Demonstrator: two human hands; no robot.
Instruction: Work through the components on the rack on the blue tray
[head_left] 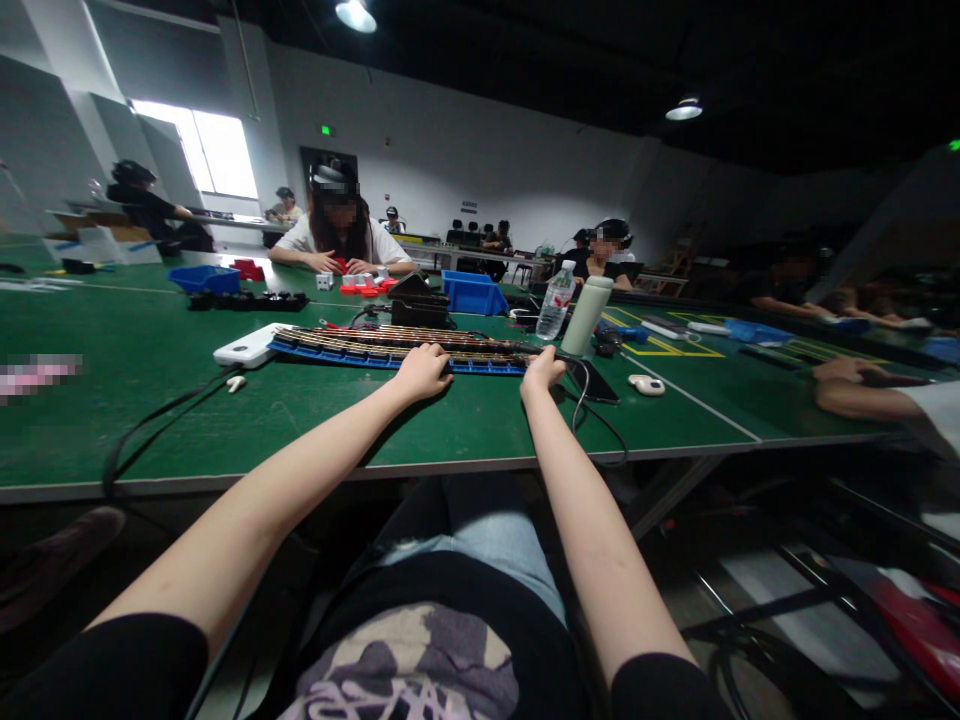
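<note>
A long, slightly curved assembly (352,348) lies on the table, with a blue segmented front edge, black parts and copper-coloured lines along its length; its exact kind is unclear. My left hand (424,373) is closed over its front side near the middle, fingers bent and partly hidden. At the right end of the assembly, my right hand (543,370) has its fingers curled round it, the fingertips mostly out of sight. Just beyond that hand stands a pale green bottle (587,316). A dark flat phone-like object (596,382) and a grey cable (579,405) lie beside it.
A white power bank-like box (251,345) touches the assembly's left end. Behind are a black box (418,303), blue bins (472,293) and a water bottle (556,300). A white earbud case (646,385) lies right. A co-worker (341,230) sits opposite, handling red and white parts.
</note>
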